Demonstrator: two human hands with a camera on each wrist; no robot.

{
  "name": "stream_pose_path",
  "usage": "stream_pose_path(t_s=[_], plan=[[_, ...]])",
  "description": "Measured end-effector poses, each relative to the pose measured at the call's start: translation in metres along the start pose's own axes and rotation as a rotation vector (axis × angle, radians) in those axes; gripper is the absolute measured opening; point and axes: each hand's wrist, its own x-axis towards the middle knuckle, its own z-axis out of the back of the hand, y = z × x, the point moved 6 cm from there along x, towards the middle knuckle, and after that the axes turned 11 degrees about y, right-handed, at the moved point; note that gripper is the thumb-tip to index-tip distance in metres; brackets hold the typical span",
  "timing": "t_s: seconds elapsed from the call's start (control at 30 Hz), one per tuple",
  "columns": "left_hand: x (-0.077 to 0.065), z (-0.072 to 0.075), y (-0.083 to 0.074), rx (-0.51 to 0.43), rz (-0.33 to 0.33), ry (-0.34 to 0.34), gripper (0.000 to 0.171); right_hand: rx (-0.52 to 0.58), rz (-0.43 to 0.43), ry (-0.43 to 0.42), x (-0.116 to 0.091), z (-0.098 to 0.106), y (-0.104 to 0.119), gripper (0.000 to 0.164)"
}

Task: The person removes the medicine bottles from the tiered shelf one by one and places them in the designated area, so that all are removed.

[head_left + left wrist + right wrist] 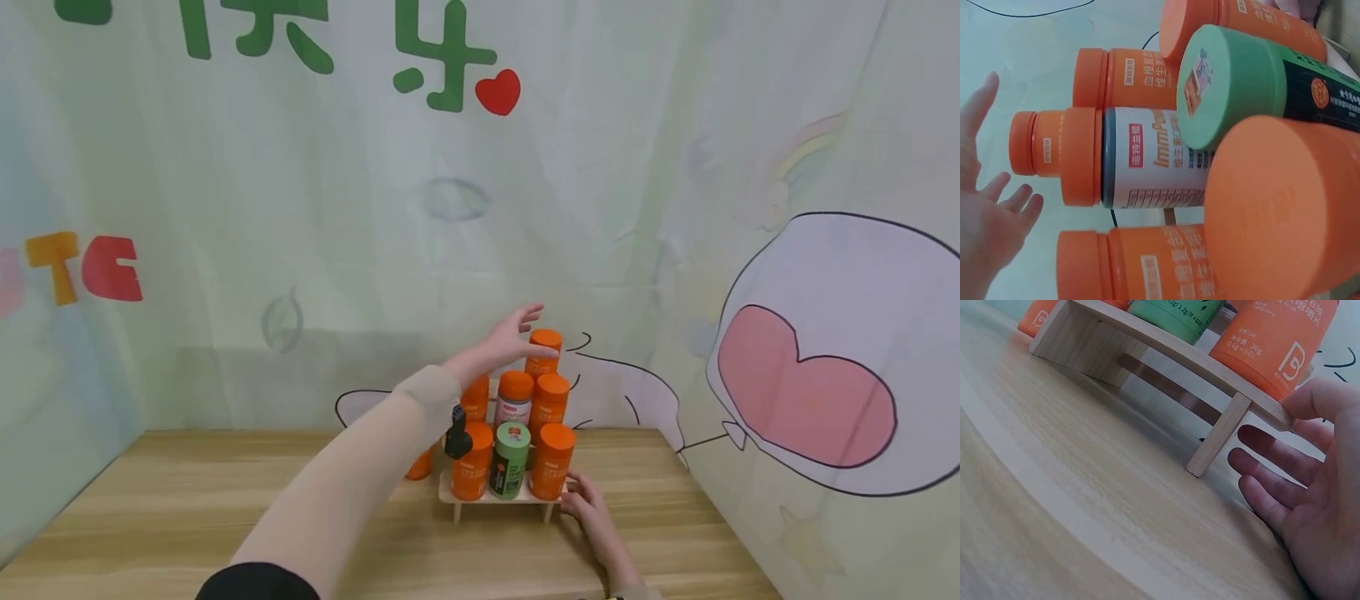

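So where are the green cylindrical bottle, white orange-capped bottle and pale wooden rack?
Green cylindrical bottle point(509, 468): head view, on its body.
White orange-capped bottle point(1154, 156): left wrist view, on its label.
Pale wooden rack point(1219, 436): right wrist view, on a leg.

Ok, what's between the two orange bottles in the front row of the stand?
A green bottle stands upright between the left orange bottle and the right orange bottle; the head view shows it.
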Motion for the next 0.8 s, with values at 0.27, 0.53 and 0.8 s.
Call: stream_pose_path(t_s=[0.27, 0.53, 0.8], plan=[[0.007, -0.007, 0.003, -0.012, 0.058, 0.002, 0.085, 0.012, 0.001, -0.01, -0.003, -0.003, 0.002, 0.048], [0.014, -0.013, 0.008, 0.025, 0.087, 0.005, 0.084, 0.021, 0.003, -0.037, -0.005, -0.001, 0.003, 0.047], [0.016, -0.015, 0.017, 0.008, 0.12, 0.009, 0.079, 0.004, -0.008, -0.011, -0.005, -0.004, 0.002, 0.05]])
